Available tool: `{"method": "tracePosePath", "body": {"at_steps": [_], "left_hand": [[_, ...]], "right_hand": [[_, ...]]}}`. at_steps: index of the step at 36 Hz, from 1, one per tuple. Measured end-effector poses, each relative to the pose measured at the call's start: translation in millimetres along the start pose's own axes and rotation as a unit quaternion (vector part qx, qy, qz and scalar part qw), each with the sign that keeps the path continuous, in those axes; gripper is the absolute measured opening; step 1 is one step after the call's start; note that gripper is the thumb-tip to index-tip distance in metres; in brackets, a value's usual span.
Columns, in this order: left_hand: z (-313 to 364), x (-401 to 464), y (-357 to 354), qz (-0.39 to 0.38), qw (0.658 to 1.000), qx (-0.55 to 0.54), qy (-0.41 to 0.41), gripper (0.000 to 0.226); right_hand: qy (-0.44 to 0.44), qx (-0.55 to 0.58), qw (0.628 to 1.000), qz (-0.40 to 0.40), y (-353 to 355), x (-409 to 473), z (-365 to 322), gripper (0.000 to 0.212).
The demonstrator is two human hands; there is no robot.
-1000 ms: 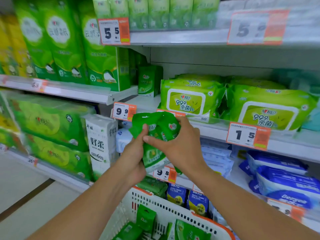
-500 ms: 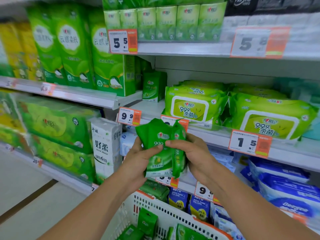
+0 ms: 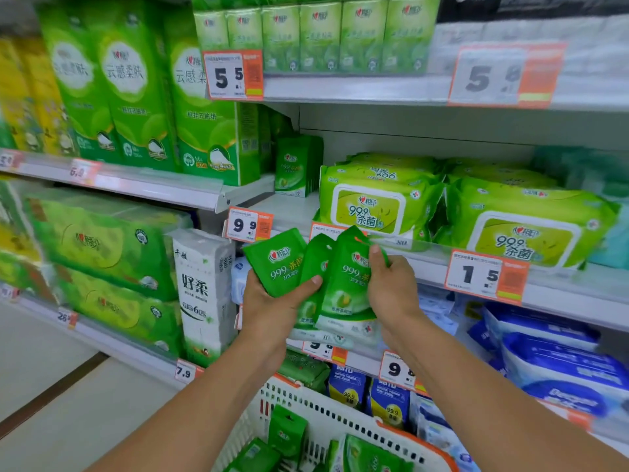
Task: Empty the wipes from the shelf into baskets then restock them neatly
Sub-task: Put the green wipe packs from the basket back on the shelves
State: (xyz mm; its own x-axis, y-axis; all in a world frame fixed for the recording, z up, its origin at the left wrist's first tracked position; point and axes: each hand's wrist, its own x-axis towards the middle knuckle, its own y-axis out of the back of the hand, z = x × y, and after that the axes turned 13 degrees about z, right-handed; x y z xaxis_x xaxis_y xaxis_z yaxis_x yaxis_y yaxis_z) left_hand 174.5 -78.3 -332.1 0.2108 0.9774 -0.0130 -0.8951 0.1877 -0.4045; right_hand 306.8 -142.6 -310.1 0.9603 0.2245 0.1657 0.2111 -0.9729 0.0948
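Three small green wipe packs (image 3: 316, 277) fanned out mid-air, just in front of the shelf edge (image 3: 425, 264), above the white basket (image 3: 340, 427). Left hand (image 3: 272, 301) grasping the leftmost pack from below, thumb across its lower face. Right hand (image 3: 391, 287) pinching the top corner of the rightmost pack, thumb up near the seam. Middle pack only wedged btwn the other two, no clear finger on it.

Risks from here, as judged:
- Middle pack prob. the weak point. Held by squeeze alone; any spreading of the hands and down it slides, maybe into the basket, maybe past the rim to the floor on the left.
- Slick film wrap + corner pinch on the right = poor hold. Could swivel or slip out if lifted fast.
- Fan shape awkward for neat restocking. Needs squaring up first, otherwise crooked on the shelf, faces askew.
- Free slot looks to be far left on the shelf, beside the upright green packs (image 3: 296, 165) at the back. Tight next to the large lidded wipe packs (image 3: 374, 199); a careless push could knock the uprights over or shove the big ones right.
- Price tag (image 3: 248, 224) at the shelf lip right in the path; easy to catch w/ a pack corner.
- More small packs (image 3: 286, 434) left in the basket, so task approx. partway, not near done.
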Motion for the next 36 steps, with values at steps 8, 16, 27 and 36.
{"method": "tracePosePath", "body": {"at_steps": [8,16,27,36], "left_hand": [[1,5,2,-0.001,0.999,-0.035,0.041,0.061],[17,-20,-9,-0.143,0.981,0.037,0.127,0.085],[76,6,16,-0.286,0.926,0.233,0.084,0.093],[134,107,-11,-0.118,0.945,0.222,-0.207,0.076]], "right_hand": [[-0.007,0.098,0.995,0.035,7,-1,0,0.034],[-0.032,0.11,0.99,-0.084,-4,-22,-5,0.029],[-0.017,0.17,0.904,-0.391,13,-20,-22,0.109],[-0.038,0.218,0.946,-0.236,-76,10,-115,0.035]]}}
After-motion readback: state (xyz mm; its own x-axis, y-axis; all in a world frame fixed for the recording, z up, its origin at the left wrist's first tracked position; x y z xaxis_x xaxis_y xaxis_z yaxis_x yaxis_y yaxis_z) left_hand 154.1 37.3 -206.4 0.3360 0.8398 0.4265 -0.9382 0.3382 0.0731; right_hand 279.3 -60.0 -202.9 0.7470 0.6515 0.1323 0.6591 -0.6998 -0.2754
